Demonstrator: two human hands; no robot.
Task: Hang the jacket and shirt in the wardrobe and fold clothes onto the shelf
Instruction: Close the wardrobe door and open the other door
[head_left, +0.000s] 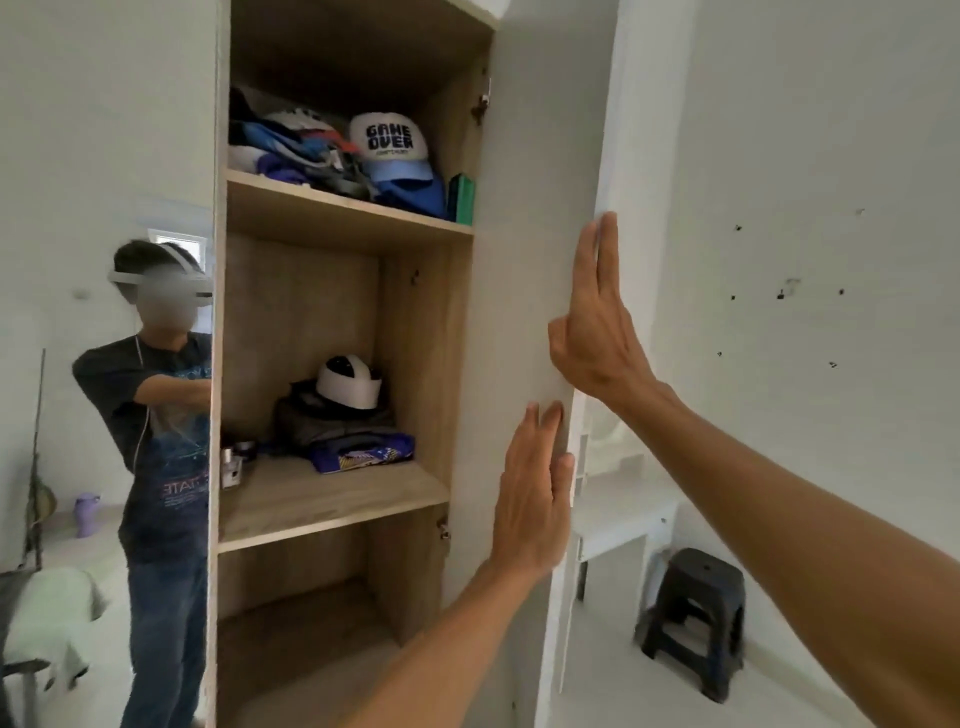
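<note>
Against the open white wardrobe door (519, 234) both hands lie flat, fingers straight: left hand (535, 488) low on its inner face, right hand (597, 317) higher at its edge. A black stool (696, 618) stands low to the right; inside, the middle shelf (332, 499) holds a folded purple garment (363, 452) before a dark bundle (311, 415) that is hard to make out, the upper shelf (343, 208) a loose clothes pile (296, 150).

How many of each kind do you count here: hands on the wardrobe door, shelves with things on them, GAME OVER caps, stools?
Hands on the door: 2 (left hand, right hand)
Shelves with things: 2 (upper shelf, middle shelf)
GAME OVER cap: 1
Stool: 1
Total: 6
</note>
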